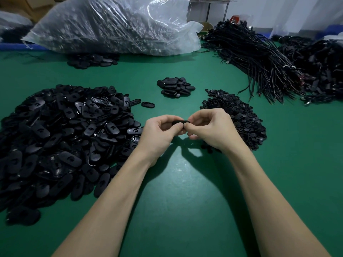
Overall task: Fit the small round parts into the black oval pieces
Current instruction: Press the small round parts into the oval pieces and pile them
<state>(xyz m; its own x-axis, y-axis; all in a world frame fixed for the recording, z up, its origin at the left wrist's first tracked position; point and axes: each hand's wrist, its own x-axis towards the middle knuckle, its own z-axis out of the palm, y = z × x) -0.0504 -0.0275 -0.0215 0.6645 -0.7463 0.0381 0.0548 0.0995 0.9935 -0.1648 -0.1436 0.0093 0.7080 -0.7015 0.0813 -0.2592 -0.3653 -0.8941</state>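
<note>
The black oval piece (179, 123) sits between the two hands just above the green table (185, 201), its long axis running roughly left to right, only its dark upper edge showing; the left hand (161, 131) grips its left end with fingers curled round it, while the right hand (209, 127) pinches at its right end, thumb and forefinger closed there; whether a small round part is already under those fingertips cannot be told, since the fingers hide it. Judging by this, the fitting step is in hand, and the press falls to the right hand, which is at the piece's open end.

Outward: the heap of small round parts (235, 117) lies just beyond and beside the right hand; the large heap of oval pieces (61, 138) touches the left wrist's side; a small stack of oval pieces (175, 87) lies ahead, well apart; bare mat in front leaves room; cable bundles (259, 60) and a clear plastic bag (115, 25) lie far back.
</note>
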